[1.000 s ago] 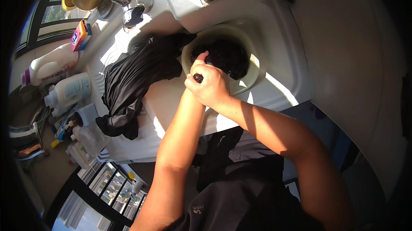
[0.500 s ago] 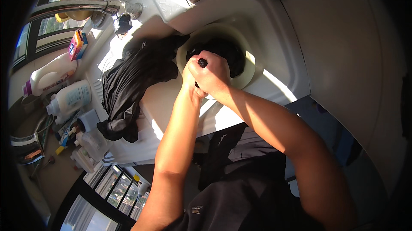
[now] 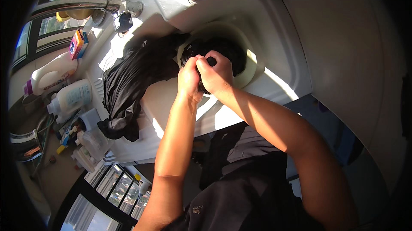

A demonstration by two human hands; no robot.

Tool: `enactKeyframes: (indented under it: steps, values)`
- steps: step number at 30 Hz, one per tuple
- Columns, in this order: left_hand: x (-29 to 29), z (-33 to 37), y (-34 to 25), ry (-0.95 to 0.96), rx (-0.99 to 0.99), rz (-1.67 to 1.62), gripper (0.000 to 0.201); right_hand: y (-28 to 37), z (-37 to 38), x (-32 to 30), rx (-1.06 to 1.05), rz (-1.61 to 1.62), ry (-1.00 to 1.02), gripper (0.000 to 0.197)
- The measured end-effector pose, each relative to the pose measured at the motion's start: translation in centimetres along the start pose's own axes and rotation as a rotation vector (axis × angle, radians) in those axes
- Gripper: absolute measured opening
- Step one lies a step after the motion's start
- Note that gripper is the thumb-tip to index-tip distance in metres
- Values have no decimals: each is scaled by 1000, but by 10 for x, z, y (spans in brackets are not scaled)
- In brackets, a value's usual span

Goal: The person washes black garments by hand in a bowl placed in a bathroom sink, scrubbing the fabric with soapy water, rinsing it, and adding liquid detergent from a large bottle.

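Observation:
Both my hands are closed side by side over a pale round basin (image 3: 251, 66) in the white sink. Between them is a bunched black cloth (image 3: 212, 61); a bit of it pokes out at my right hand's thumb and more shows below. My left hand (image 3: 189, 76) grips it on the left, its fingers turned away from view. Against it, my right hand (image 3: 218, 74) is curled round the same cloth. More black fabric (image 3: 234, 53) fills the basin; I cannot tell whether it is one piece with what I hold. A second black garment (image 3: 137, 74) lies crumpled over the ribbed left part of the sink.
A chrome faucet (image 3: 86, 6) reaches over the sink's far left. Along the left stand a small detergent box (image 3: 78, 44), a white bottle with a purple cap (image 3: 49, 74), another white bottle (image 3: 71, 99) and a clear pump bottle (image 3: 92, 143). The wall (image 3: 343, 51) rises at right.
My fists have come slightly apart, from being stacked and overlapped to lying side by side. More black cloth shows between and below them. The garment on the left lies as before.

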State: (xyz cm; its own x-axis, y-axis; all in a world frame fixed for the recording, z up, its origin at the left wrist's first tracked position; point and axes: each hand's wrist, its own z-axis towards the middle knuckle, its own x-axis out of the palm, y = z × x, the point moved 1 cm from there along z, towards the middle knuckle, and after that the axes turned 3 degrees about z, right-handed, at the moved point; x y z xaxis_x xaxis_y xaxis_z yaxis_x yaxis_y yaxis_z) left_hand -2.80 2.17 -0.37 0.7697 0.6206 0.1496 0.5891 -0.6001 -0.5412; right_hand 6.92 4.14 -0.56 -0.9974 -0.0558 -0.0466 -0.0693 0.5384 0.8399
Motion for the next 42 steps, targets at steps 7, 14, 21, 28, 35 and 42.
enactKeyframes:
  steps: [7,14,21,28,35,42]
  values:
    - [-35,-22,-16,77,399,71,17,-28,22,-15,221,555,325,40]
    - [-19,-94,-60,418,576,407,30,-69,76,-56,-22,-934,391,112]
    - [0,-115,-64,654,719,280,81,-122,147,-60,135,183,698,82]
    - [20,-84,-69,637,637,15,69,12,77,-88,221,21,359,37]
    - [-3,7,-27,480,475,248,35,25,46,-130,115,-113,160,35]
    - [-30,23,18,-58,72,-120,55,69,-11,-108,-365,-155,353,31]
